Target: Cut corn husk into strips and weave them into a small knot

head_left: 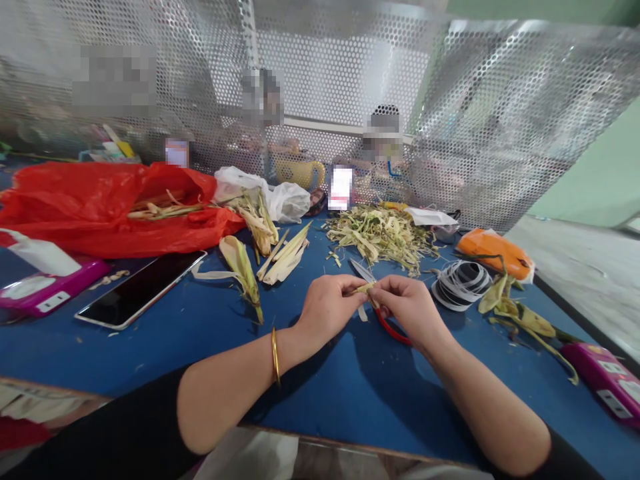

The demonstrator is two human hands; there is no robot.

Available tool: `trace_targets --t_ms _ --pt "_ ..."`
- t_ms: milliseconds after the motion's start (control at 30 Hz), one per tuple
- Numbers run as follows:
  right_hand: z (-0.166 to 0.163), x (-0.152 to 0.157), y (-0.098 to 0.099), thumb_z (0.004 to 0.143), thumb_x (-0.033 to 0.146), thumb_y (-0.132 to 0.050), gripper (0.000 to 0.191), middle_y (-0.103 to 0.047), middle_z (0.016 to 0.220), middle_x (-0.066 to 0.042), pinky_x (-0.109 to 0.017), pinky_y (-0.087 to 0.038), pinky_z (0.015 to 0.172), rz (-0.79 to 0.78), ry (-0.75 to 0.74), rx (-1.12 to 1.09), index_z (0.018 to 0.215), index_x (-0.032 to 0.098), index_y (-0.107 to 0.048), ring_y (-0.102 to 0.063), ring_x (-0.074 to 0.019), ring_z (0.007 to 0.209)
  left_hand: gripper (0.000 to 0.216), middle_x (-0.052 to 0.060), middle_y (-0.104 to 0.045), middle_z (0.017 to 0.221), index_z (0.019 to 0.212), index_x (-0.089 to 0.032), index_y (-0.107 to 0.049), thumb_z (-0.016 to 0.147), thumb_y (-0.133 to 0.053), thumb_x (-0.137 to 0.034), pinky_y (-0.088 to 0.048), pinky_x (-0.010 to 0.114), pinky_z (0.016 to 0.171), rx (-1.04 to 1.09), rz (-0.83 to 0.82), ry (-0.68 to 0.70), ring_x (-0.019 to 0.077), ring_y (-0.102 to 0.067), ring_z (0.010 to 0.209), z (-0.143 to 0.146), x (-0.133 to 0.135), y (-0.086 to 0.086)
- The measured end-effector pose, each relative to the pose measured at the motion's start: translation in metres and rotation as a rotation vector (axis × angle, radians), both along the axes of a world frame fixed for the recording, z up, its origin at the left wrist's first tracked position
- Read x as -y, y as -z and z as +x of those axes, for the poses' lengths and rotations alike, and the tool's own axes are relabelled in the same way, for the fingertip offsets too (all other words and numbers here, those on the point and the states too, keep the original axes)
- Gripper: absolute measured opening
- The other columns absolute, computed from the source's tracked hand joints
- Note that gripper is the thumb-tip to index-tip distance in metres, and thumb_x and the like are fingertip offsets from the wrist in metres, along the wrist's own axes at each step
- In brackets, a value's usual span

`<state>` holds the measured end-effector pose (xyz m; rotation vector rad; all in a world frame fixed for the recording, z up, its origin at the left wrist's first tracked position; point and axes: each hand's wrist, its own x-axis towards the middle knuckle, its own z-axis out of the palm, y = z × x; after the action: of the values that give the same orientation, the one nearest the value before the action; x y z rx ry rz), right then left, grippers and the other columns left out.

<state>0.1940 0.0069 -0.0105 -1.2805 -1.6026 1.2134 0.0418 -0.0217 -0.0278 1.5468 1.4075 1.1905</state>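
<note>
My left hand (327, 307) and my right hand (413, 308) meet over the middle of the blue table (310, 400). Both pinch a small piece of pale corn husk (367, 289) between thumb and fingers, and a narrow strip hangs below it. Scissors (393, 331) with red handles lie under my right hand, their blades pointing away to the left. Beyond my hands is a heap of shredded husk (383, 233). Larger husk leaves (289, 255) and a folded husk (243, 270) lie to the left. My fingers partly hide the held piece.
A red plastic bag (75, 207) of husks, a phone (143, 290) and a purple power strip (55, 287) are at left. At right are a spool of white strip (461, 285), an orange packet (495, 253) and another power strip (607, 380). A perforated metal screen (340, 73) stands behind.
</note>
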Motion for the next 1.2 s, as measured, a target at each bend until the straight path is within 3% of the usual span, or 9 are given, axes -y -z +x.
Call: trace_targets --t_ms 167,367,500,700,900,1200 --pt "-0.003 0.001 0.001 0.064 0.038 -0.073 0.025 -0.058 0.053 0.004 -0.023 -0.038 0.043 -0.014 0.022 -0.085 0.069 0.019 -0.056 -0.050 -0.0098 0.041 0.024 0.004 -0.076 0.079 0.092 -0.021 -0.078 0.076 -0.066 -0.034 -0.049 0.024 0.069 0.003 -0.003 0.003 0.0200 -0.067 0.074 -0.001 0.001 -0.003" --pt "-0.003 0.000 -0.002 0.065 0.038 -0.073 0.029 -0.062 0.061 0.002 -0.025 -0.046 0.051 0.003 -0.052 -0.130 0.077 0.018 -0.056 -0.056 -0.0112 0.050 0.023 0.004 -0.075 0.075 0.089 -0.020 -0.078 0.073 -0.068 -0.032 -0.047 0.024 0.067 0.003 -0.019 -0.033 0.0200 -0.066 0.073 -0.003 0.000 -0.005" --pt "-0.002 0.000 -0.002 0.065 0.036 -0.072 0.027 -0.062 0.062 0.002 -0.026 -0.046 0.051 0.012 -0.083 -0.108 0.079 0.018 -0.056 -0.056 -0.0114 0.049 0.023 0.003 -0.075 0.078 0.091 -0.021 -0.078 0.076 -0.064 -0.030 -0.045 0.023 0.066 -0.066 0.025 -0.023 0.0178 -0.065 0.069 -0.003 0.000 -0.004" --pt "0.000 -0.002 0.001 0.069 0.034 -0.069 0.023 -0.061 0.059 0.004 -0.027 -0.044 0.051 0.092 -0.052 -0.076 0.082 0.020 -0.057 -0.055 -0.0130 0.050 0.015 0.001 -0.072 0.068 0.078 -0.022 -0.078 0.072 -0.065 -0.029 -0.041 0.022 0.060 -0.074 0.004 0.028 0.0175 -0.062 0.066 -0.001 0.003 -0.006" --pt "0.000 0.000 -0.005 0.071 0.036 -0.067 0.018 -0.064 0.066 0.001 -0.028 -0.048 0.061 0.081 -0.165 -0.046 0.078 0.020 -0.061 -0.059 -0.0149 0.061 0.017 0.001 -0.069 0.065 0.077 -0.021 -0.077 0.073 -0.062 -0.029 -0.035 0.022 0.055 -0.147 0.035 0.019 0.0151 -0.056 0.060 -0.002 0.002 -0.006" --pt "0.002 -0.003 0.006 0.078 0.039 -0.060 0.020 -0.054 0.052 0.005 -0.025 -0.038 0.047 0.076 -0.103 0.090 0.070 0.021 -0.053 -0.049 -0.0120 0.044 0.019 -0.003 -0.059 0.055 0.075 -0.022 -0.074 0.076 -0.055 -0.024 -0.025 0.023 0.051 -0.306 0.007 0.124 0.0114 -0.046 0.052 -0.001 0.006 -0.011"
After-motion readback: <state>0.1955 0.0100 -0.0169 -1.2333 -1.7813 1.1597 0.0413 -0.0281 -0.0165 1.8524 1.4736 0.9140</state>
